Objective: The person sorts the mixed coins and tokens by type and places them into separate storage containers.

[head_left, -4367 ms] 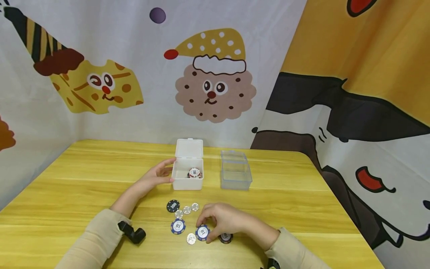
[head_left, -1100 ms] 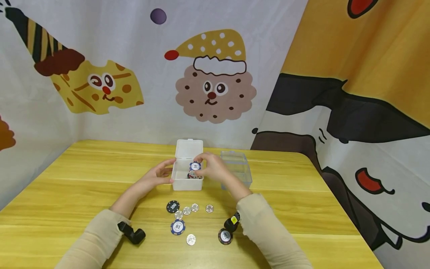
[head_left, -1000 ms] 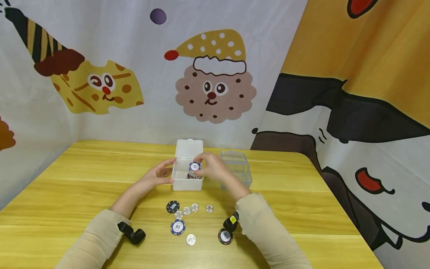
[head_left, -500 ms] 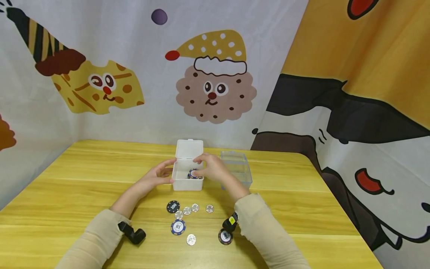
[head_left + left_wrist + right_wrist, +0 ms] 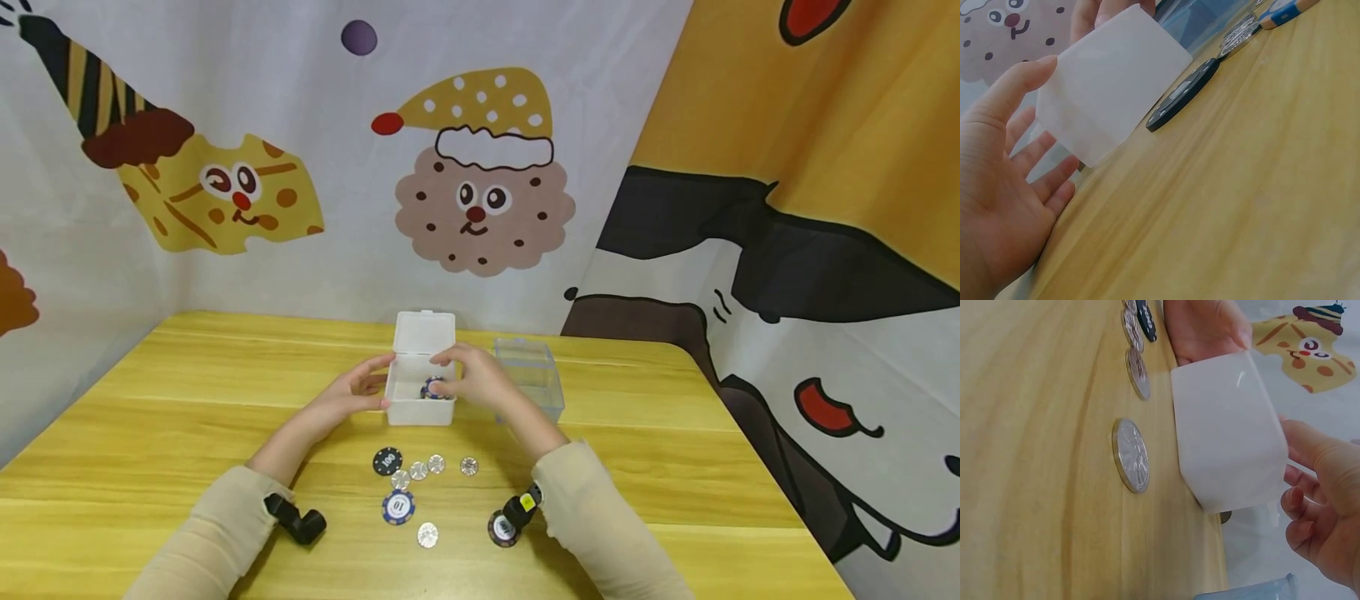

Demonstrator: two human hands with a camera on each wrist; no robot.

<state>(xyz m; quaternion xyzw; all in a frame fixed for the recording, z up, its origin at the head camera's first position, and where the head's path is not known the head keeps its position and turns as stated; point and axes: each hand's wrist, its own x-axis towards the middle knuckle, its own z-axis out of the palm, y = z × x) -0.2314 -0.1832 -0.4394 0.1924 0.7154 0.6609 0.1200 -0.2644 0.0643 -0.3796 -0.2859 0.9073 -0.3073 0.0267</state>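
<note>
A white box (image 5: 420,412) stands on the table with its lid up. My left hand (image 5: 352,387) touches its left side, thumb near the front corner and fingers spread toward the back, fairly straight in the left wrist view. My right hand (image 5: 480,377) reaches in over the right wall. Below its spread thumb and index finger, a blue poker chip (image 5: 430,389) lies on the chips at the bottom, and the thumb partly covers it. Whether the thumb touches the chip I cannot tell. In the right wrist view the box (image 5: 1229,419) hides the chips.
In front of the box lie a black 100 chip (image 5: 387,461), a blue 10 chip (image 5: 398,507) and several silver coins (image 5: 427,535). A dark chip (image 5: 502,530) is partly under the right wrist camera. A clear box (image 5: 543,392) stands right of the white one.
My right hand has carried a blue chip from the table into the white box. The chip has dropped away from my index finger onto the others. My left hand has stayed.
</note>
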